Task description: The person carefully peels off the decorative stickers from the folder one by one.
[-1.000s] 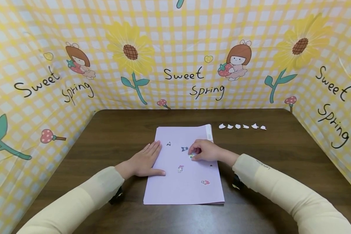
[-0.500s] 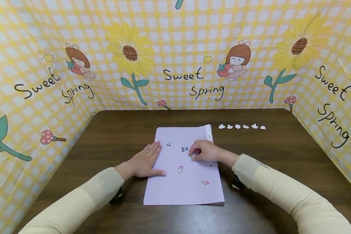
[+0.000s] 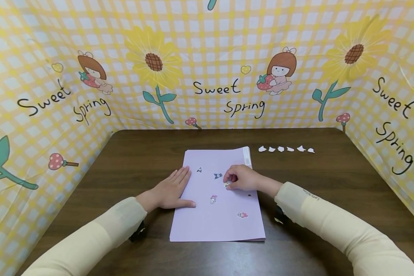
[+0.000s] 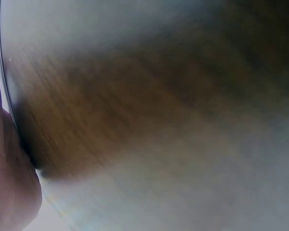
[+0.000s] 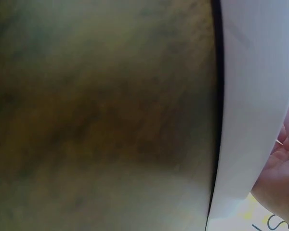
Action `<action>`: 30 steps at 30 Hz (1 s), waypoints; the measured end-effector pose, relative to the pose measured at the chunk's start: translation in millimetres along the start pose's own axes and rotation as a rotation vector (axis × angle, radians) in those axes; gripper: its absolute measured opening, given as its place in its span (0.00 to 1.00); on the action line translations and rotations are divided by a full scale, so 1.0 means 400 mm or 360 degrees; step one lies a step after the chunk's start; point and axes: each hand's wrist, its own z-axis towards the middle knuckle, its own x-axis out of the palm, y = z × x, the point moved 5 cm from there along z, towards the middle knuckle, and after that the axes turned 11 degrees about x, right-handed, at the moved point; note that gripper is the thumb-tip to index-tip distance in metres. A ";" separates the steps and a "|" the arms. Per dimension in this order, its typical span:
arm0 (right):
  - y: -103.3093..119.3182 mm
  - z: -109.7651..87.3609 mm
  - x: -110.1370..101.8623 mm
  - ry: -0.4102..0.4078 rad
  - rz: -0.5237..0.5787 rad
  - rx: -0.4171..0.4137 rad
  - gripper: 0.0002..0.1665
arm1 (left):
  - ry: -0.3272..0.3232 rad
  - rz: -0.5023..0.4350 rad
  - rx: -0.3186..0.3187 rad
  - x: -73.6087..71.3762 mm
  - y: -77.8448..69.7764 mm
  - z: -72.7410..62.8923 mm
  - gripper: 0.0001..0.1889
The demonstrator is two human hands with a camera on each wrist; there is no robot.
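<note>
A lilac sheet of paper point(image 3: 210, 226), apparently the top of a thin stack, lies on the dark wooden table point(image 3: 141, 149). My left hand point(image 3: 170, 190) rests flat across its left edge, thumb spread toward the middle. My right hand point(image 3: 244, 177) pinches a small yellow-and-green sticker point(image 3: 226, 184) between thumb and fingers, low over the paper. Just left of those fingers is a dark character sticker point(image 3: 217, 176). Other stickers on the sheet include a black-and-white one point(image 3: 199, 169), a pink-hooded figure point(image 3: 213, 199) and a red-and-grey one point(image 3: 242, 215).
Several white paper scraps point(image 3: 281, 149) lie in a row beyond the paper's upper right corner. A white label point(image 3: 246, 155) shows at that corner, and a tiny dark spot point(image 3: 249, 195) near the right edge. A yellow checked cloth point(image 3: 207, 50) walls the table's back and sides.
The pinched sticker has shifted and turned slightly between the right fingertips, showing less of its green. Both hands otherwise keep their places on the paper.
</note>
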 end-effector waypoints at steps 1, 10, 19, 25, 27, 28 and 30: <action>0.000 0.000 0.000 -0.0004 0.0010 0.0009 0.06 | 0.0000 0.0003 0.0002 0.000 0.000 0.000 0.61; 0.006 -0.005 0.003 0.0000 0.0026 0.0018 0.04 | -0.0007 0.0000 0.0005 0.000 0.000 0.000 0.61; 0.012 -0.005 -0.001 -0.0010 -0.0018 0.0005 0.05 | 0.0004 -0.0007 -0.0009 0.000 0.001 0.001 0.61; 0.011 -0.002 -0.001 -0.0044 -0.0053 0.0015 0.06 | 0.0009 -0.0013 -0.0018 0.005 0.003 0.003 0.61; 0.012 -0.003 -0.001 -0.0051 -0.0059 0.0014 0.06 | 0.0008 -0.0012 -0.0017 0.006 0.004 0.004 0.61; 0.013 -0.003 -0.001 -0.0053 -0.0062 0.0005 0.06 | 0.0007 -0.0012 -0.0017 0.006 0.004 0.004 0.61; 0.014 -0.003 -0.001 -0.0051 -0.0064 -0.0010 0.06 | 0.0006 -0.0017 -0.0018 0.007 0.004 0.004 0.61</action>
